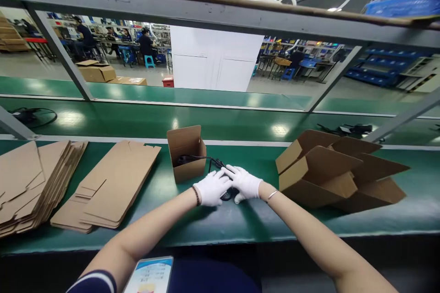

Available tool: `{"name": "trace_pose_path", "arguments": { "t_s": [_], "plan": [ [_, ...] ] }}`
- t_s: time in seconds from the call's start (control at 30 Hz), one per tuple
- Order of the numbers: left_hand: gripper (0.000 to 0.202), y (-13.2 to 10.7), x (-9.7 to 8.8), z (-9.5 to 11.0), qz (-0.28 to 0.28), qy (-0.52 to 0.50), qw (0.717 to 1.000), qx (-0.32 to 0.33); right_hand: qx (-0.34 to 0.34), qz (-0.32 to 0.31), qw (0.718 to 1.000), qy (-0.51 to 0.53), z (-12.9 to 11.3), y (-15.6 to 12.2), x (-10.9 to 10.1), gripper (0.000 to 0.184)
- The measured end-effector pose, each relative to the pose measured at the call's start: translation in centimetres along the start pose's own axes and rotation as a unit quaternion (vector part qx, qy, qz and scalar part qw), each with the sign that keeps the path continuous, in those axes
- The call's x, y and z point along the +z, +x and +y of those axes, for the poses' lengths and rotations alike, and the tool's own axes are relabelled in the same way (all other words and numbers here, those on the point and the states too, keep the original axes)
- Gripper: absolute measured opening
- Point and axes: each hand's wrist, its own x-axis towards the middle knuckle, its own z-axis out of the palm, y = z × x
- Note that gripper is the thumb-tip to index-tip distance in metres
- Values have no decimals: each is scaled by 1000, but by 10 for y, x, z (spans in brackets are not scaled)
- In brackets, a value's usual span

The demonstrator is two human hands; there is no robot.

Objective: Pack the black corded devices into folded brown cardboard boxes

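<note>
Both my hands wear white gloves and meet over a black cable on the green bench top. My left hand is closed on the near part of it, beside a small round black piece that shows between my hands. My right hand is curled over the same bundle from the other side, fingertips touching it. Much of what they grip is hidden. From there the cable leads into an upright cardboard box with its flap raised, where a black part lies inside.
Flat cardboard blanks lie in a stack at the far left and a second pile nearer me. Several open boxes stand at the right. Behind a metal frame runs a green conveyor with black corded items. People sit farther off.
</note>
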Motion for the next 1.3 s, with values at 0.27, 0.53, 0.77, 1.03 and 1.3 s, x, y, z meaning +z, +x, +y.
{"name": "trace_pose_path", "arguments": {
  "t_s": [0.27,0.53,0.77,1.03,1.3],
  "plan": [
    [58,48,15,-11,-63,-103,991,-66,166,73,983,1,-10,-43,-10,26],
    [37,42,-45,23,193,-413,884,-106,274,277,836,387,-34,-67,-98,29],
    [39,16,-82,23,459,-674,571,-97,185,209,788,549,-61,-30,-123,21],
    [39,-16,-97,15,516,-684,515,-32,118,430,737,509,-89,39,-130,40],
    [79,-64,-115,-82,142,-158,958,-193,125,219,828,501,-41,69,-164,51]
  ]
}}
